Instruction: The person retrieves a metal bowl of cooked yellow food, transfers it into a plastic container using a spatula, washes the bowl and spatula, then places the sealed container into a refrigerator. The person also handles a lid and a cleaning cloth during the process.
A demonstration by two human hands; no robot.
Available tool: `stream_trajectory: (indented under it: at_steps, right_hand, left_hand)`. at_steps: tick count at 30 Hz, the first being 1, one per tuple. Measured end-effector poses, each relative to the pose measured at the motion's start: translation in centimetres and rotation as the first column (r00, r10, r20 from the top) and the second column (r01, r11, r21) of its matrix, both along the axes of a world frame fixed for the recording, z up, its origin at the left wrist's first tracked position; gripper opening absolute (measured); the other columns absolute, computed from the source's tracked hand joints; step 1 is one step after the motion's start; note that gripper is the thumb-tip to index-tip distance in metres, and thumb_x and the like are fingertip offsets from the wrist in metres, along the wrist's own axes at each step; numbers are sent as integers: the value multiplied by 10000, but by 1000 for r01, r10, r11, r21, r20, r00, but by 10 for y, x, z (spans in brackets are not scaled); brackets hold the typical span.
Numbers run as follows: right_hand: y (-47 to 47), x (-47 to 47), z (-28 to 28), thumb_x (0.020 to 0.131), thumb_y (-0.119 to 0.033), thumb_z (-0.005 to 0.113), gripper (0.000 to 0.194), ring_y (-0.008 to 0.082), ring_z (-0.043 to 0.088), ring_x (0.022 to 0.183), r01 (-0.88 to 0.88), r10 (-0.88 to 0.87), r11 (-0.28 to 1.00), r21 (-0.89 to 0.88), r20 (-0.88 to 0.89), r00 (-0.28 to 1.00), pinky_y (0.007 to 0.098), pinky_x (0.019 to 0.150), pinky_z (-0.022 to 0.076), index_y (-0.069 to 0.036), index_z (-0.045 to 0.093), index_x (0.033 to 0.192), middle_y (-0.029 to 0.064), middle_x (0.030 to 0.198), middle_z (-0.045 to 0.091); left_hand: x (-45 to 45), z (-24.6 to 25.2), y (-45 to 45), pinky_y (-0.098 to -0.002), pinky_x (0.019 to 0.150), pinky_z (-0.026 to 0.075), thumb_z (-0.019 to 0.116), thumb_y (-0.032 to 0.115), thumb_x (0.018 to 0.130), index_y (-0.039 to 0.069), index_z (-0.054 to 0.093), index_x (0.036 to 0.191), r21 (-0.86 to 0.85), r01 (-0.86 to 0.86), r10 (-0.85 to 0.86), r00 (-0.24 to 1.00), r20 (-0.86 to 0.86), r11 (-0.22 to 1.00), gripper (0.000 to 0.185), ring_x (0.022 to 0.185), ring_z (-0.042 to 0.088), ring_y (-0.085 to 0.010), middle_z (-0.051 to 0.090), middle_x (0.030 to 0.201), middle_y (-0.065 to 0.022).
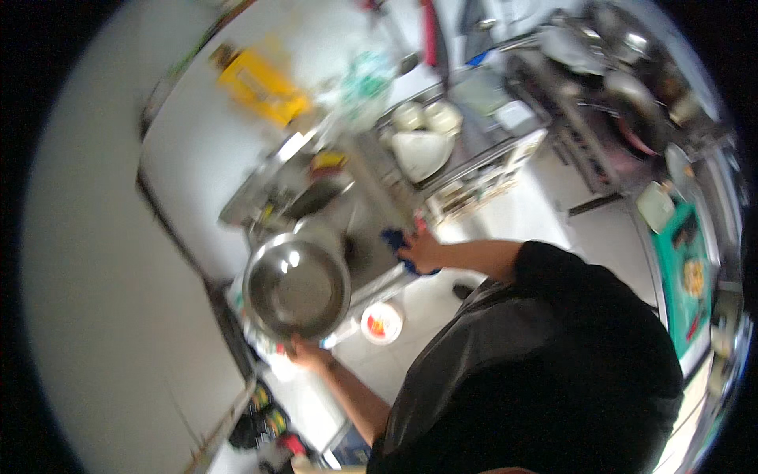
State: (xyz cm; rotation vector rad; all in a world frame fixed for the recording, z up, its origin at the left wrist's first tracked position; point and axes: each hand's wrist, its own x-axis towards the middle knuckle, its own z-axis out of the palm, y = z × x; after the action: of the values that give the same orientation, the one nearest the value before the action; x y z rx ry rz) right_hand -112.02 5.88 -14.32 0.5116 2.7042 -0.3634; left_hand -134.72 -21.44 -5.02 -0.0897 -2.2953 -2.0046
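My left hand [311, 354] grips the lower rim of a large round stainless steel bowl [299, 290], whose shiny inside faces the camera. The bowl is held at the left end of a metal sink counter [379, 207]. My right hand [421, 251] holds a dark blue cloth [427, 271] at the counter's front edge, to the right of the bowl. Blur hides the exact finger positions. Behind the bowl, in the sink area, lie a dark pan-like thing [317, 198] and a yellow and red item [327, 163].
White bowls [423, 154] stand on the counter beyond my right hand. A stove with pans [636, 112] is at the upper right. A green cutting board [675, 266] with food lies at far right. A round white tub [382, 323] sits low, below the counter edge.
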Motion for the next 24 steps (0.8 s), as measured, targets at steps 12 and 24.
stream_trajectory:
  at_steps: [12, 24]
  right_hand:
    - [27, 39, 1, 882, -352, 614, 720, 422, 393, 1333, 11, -74, 969, -246, -249, 966, 517, 1075, 362, -175, 307, 1509, 218, 1539, 274]
    - [124, 328, 6, 958, -341, 572, 489, 423, 541, 1129, 213, -423, 873, -438, -465, 778, 521, 967, 435, 46, 551, 1257, 277, 1178, 573]
  left_hand:
    - [64, -33, 30, -473, 841, 555, 653, 134, 788, -56, 611, 1044, 28, 240, -239, 935, 261, 970, 321, 975, 629, -332, 626, 1100, -210]
    - [197, -5, 217, -408, 900, 506, 620, 142, 808, -19, 712, 1023, -329, 762, -804, 594, 12, 558, 284, 948, 648, -276, 705, 1018, -152]
